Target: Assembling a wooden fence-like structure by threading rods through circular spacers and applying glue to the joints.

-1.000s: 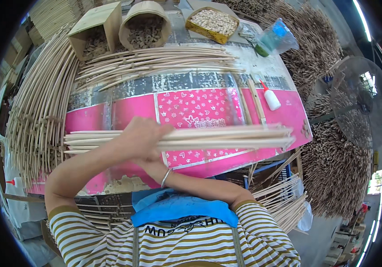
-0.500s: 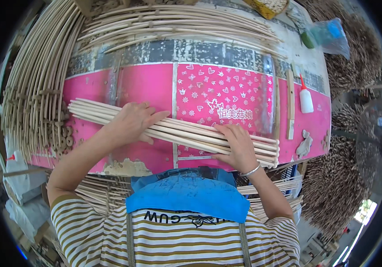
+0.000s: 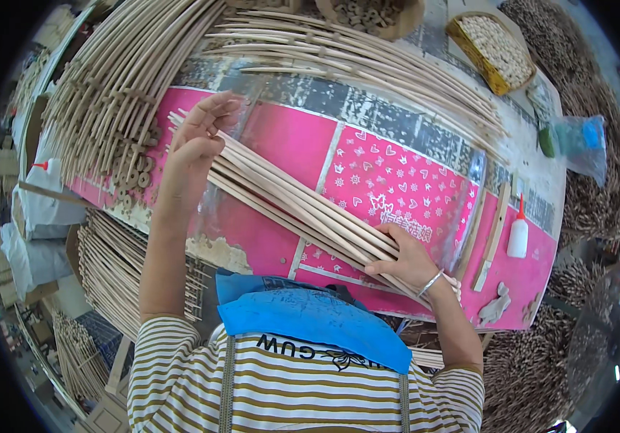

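A bundle of pale, slim wooden sticks [image 3: 302, 203] lies slantwise over the pink table cover [image 3: 281, 128], its near right end toward me. My right hand [image 3: 409, 261], with a bangle at the wrist, wraps round the bundle near that end. At the far left end my left hand [image 3: 203, 133] is lifted, its fingers apart and loosely bent, holding nothing that I can see. It hides part of the sticks there. Several of the sticks fan slightly apart along their length.
Long sticks with wooden rings [image 3: 107, 108] are heaped at the left; more sticks [image 3: 389, 68] lie along the back. A yellow basket of small pale pieces [image 3: 494, 50], a white glue bottle [image 3: 518, 237], a wooden strip [image 3: 494, 234] and a crumpled cloth [image 3: 495, 304] are at the right.
My left hand has come off the bundle and moved up toward its far left end. The bundle now slants more steeply. The whole view has turned and shifted.
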### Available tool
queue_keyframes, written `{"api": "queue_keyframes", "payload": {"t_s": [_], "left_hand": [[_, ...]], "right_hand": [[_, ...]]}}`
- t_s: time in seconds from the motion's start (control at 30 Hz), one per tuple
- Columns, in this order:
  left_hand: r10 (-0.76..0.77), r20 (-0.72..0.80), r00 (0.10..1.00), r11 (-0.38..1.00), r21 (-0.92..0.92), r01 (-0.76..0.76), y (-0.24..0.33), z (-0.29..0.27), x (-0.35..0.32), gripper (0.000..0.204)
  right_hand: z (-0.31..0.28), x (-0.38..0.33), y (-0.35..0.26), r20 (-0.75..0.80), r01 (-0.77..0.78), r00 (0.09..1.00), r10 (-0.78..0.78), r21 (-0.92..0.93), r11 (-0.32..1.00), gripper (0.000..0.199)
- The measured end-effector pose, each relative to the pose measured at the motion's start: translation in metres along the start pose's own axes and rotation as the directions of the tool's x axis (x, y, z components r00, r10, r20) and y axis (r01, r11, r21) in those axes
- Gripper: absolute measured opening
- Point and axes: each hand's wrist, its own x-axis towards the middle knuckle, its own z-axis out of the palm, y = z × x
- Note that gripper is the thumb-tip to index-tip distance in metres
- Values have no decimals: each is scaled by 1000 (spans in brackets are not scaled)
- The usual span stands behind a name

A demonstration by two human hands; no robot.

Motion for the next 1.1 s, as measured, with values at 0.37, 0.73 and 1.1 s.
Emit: {"api": "queue_keyframes", "payload": {"t_s": [0.37,0.73,1.1], "left_hand": [[-137,6,991,983,124,135,-5,-20,-17,26],[-286,84,955,937,233,260,-35,-27,-13,37],[-3,-168,986,991,-129,-19,-64,-49,62,26]], "right_hand": [[-1,-5,-9,-191,50,978,-84,-174,983,46],[-5,-4,5,-301,70,940,-158,-285,956,37],[-35,-31,5,-252,83,967,-22,234,969,30]]}}
